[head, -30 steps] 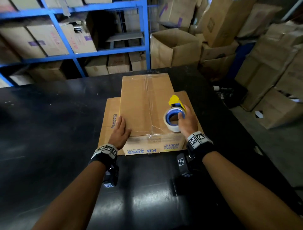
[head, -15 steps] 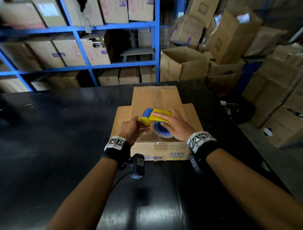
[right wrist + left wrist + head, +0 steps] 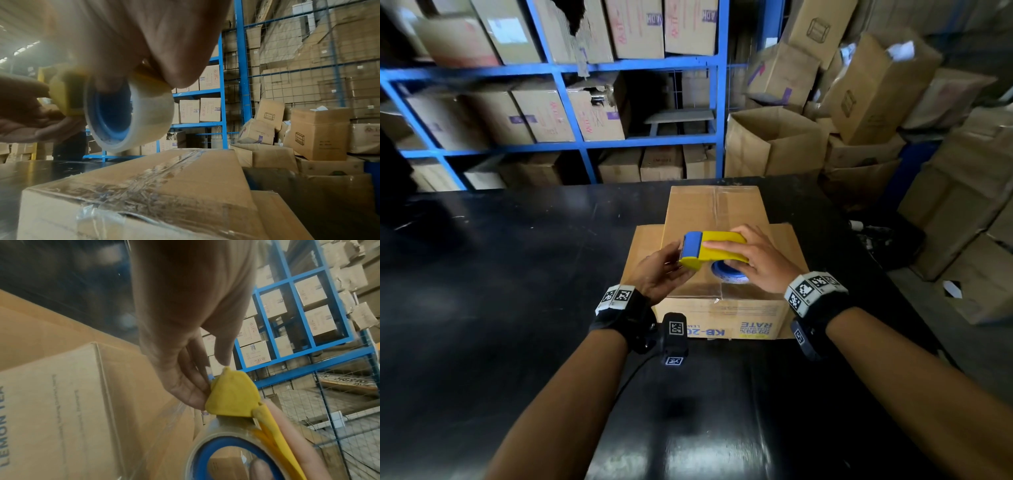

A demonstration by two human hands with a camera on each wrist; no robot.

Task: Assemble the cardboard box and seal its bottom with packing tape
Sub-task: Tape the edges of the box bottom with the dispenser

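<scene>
A brown cardboard box (image 3: 714,212) stands on the black table with clear tape (image 3: 164,172) running along its top seam and down the near face. Just above its near end my right hand (image 3: 736,253) grips a yellow and blue tape dispenser (image 3: 717,245), with fingers over the yellow body and inside the blue core of the clear roll (image 3: 131,116). My left hand (image 3: 674,257) pinches the dispenser's front end (image 3: 232,395) between thumb and fingers. Whether a loose tape end lies under those fingers is hidden.
A flattened carton (image 3: 642,246) lies under the box and sticks out left and right. The black table (image 3: 517,274) stretches wide to the left. Blue shelving (image 3: 585,147) with cartons stands behind it, and piled cartons (image 3: 876,120) fill the right side.
My left hand has left the flat carton and risen to the dispenser's front end. My right hand turned the dispenser from upright to lying across the box, moving it left.
</scene>
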